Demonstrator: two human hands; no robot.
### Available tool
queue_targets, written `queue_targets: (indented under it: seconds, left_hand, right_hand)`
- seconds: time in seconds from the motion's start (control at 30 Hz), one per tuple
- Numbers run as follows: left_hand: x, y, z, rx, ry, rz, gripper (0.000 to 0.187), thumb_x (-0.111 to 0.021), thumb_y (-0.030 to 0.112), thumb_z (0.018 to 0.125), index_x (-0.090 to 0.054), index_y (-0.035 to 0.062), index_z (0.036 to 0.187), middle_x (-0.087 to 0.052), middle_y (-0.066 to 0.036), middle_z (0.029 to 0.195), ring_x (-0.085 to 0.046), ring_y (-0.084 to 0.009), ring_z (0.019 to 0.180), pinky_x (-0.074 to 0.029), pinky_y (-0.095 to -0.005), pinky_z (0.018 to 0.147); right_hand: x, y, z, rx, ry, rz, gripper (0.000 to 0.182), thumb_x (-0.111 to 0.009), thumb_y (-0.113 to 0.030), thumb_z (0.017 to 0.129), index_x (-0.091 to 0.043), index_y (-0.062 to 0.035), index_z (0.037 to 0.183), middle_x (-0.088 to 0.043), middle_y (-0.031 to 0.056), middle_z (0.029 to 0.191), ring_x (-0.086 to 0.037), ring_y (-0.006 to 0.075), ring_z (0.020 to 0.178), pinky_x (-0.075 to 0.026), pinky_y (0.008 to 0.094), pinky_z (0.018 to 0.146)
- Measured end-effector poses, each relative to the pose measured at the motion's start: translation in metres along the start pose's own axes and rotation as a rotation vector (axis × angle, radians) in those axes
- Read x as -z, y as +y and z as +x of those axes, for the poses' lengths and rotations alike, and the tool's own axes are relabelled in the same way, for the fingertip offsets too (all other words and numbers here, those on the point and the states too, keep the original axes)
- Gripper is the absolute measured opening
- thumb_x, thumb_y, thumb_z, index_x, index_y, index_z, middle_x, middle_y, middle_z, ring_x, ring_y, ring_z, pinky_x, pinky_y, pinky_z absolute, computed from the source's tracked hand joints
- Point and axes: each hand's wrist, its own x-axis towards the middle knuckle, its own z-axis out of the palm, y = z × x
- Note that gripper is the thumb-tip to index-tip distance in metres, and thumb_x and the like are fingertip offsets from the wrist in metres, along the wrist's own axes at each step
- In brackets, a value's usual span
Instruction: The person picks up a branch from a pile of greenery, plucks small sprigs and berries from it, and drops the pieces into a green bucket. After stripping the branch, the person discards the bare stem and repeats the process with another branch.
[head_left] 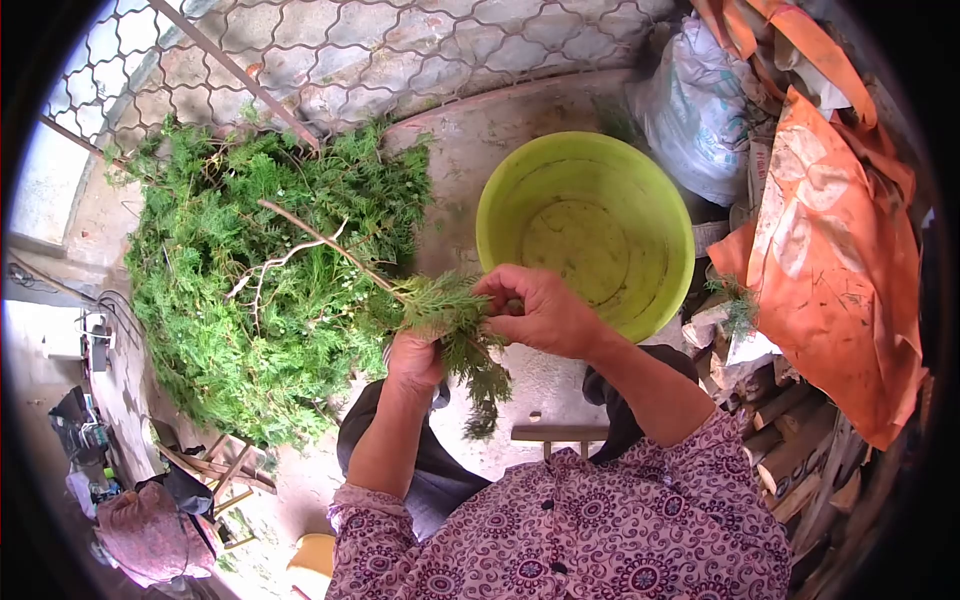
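Observation:
A leafy green branch [445,308] with a bare brown stem pointing up and left is held in front of my body. My left hand [414,358] is wrapped round its lower part, with the fingers partly hidden by leaves. At the right side of the sprig, my right hand [532,310] pinches at the leaf tips; what lies between the fingertips is too small to make out. Just beyond my right hand stands a yellow-green basin [590,225], with small dark specks on its bottom. A large heap of green branches [240,300] lies on the left.
Behind the heap runs a wire lattice [400,60]. A white sack [695,110] and orange sheeting [830,270] are at the right, above stacked firewood [790,430]. A small stool bar [560,433] shows between my knees. Bundled cloth [150,530] sits lower left.

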Motion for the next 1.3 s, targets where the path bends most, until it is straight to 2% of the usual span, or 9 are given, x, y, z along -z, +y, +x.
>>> queue_targets:
  seconds: [0.27,0.5,0.57,0.8,1.0,1.07,1.2,1.27,1.3]
  left_hand:
    - [0.001,-0.004,-0.005,0.011,0.021,-0.070,0.031,-0.070,0.014,0.069,-0.055,0.0057,0.095,-0.060,-0.008,0.086,-0.059,-0.0210,0.075,-0.051,-0.0345,0.067]
    - [0.011,0.001,-0.004,0.008,0.043,-0.057,0.040,-0.072,0.016,0.065,-0.054,0.0037,0.098,-0.060,-0.009,0.084,-0.060,-0.0228,0.074,-0.051,-0.0359,0.064]
    - [0.008,0.001,-0.004,-0.007,0.010,-0.080,0.043,-0.072,0.017,0.065,-0.054,0.0030,0.101,-0.061,-0.010,0.087,-0.060,-0.0222,0.075,-0.051,-0.0357,0.069]
    - [-0.001,0.000,0.002,0.088,-0.016,-0.073,0.035,-0.068,0.005,0.070,-0.054,0.0002,0.102,-0.061,-0.012,0.093,-0.061,-0.0232,0.082,-0.052,-0.0358,0.074]
    - [-0.004,0.000,0.002,0.058,0.029,0.019,0.027,-0.065,-0.001,0.073,-0.056,0.0002,0.098,-0.062,-0.010,0.091,-0.062,-0.0201,0.079,-0.052,-0.0319,0.072]
    - [-0.004,0.001,0.002,0.058,0.042,0.032,0.027,-0.065,-0.001,0.073,-0.056,0.0002,0.098,-0.062,-0.010,0.091,-0.062,-0.0196,0.079,-0.053,-0.0311,0.072]
    - [-0.004,0.000,0.001,0.010,0.012,0.073,0.028,-0.064,-0.002,0.072,-0.056,0.0005,0.098,-0.062,-0.010,0.091,-0.061,-0.0196,0.081,-0.052,-0.0312,0.073]
    - [-0.005,-0.001,-0.003,-0.024,0.021,0.044,0.028,-0.064,-0.002,0.072,-0.056,0.0005,0.098,-0.062,-0.010,0.091,-0.061,-0.0198,0.081,-0.051,-0.0318,0.074]
    - [-0.008,0.001,-0.006,0.002,0.018,0.021,0.028,-0.064,0.000,0.071,-0.056,0.0009,0.098,-0.062,-0.009,0.090,-0.061,-0.0203,0.081,-0.051,-0.0331,0.074]
  right_hand:
    - [0.007,-0.001,-0.001,-0.217,-0.264,0.490,0.021,-0.053,-0.002,0.078,-0.052,0.0003,0.099,-0.057,0.0046,0.080,-0.052,0.0063,0.060,-0.040,0.0193,0.047]
    - [0.011,-0.005,0.001,-0.328,-0.149,0.702,0.022,-0.052,-0.001,0.080,-0.051,-0.0013,0.102,-0.054,0.0024,0.076,-0.050,0.0061,0.058,-0.036,0.0159,0.045]
    - [0.012,-0.001,0.002,-0.232,-0.087,0.356,0.021,-0.056,-0.001,0.079,-0.054,-0.0020,0.099,-0.053,0.0006,0.074,-0.050,0.0056,0.058,-0.037,0.0160,0.046]
    - [-0.003,0.002,0.002,-0.007,0.004,-0.004,0.012,-0.061,0.002,0.073,-0.057,-0.0023,0.083,-0.049,-0.0029,0.065,-0.046,0.0029,0.058,-0.037,0.0202,0.050]
    - [-0.004,0.006,0.002,0.164,0.037,-0.352,0.023,-0.065,0.003,0.067,-0.058,-0.0027,0.089,-0.054,0.0054,0.071,-0.054,0.0131,0.067,-0.043,0.0257,0.057]
    - [-0.004,0.016,0.005,0.387,0.110,-0.593,0.023,-0.066,0.002,0.067,-0.057,-0.0022,0.087,-0.054,0.0061,0.070,-0.054,0.0142,0.065,-0.043,0.0267,0.057]
    - [-0.007,0.017,0.003,0.329,0.107,-0.568,0.015,-0.063,-0.003,0.070,-0.054,-0.0007,0.083,-0.052,0.0078,0.069,-0.054,0.0171,0.061,-0.042,0.0315,0.054]
    - [-0.005,0.012,0.002,0.002,-0.014,-0.211,0.007,-0.058,-0.005,0.077,-0.054,-0.0008,0.080,-0.057,0.0069,0.071,-0.057,0.0150,0.061,-0.042,0.0295,0.051]
    - [-0.002,0.009,0.001,0.001,-0.014,-0.210,0.007,-0.058,-0.005,0.077,-0.054,-0.0008,0.080,-0.057,0.0069,0.071,-0.057,0.0150,0.061,-0.042,0.0295,0.051]
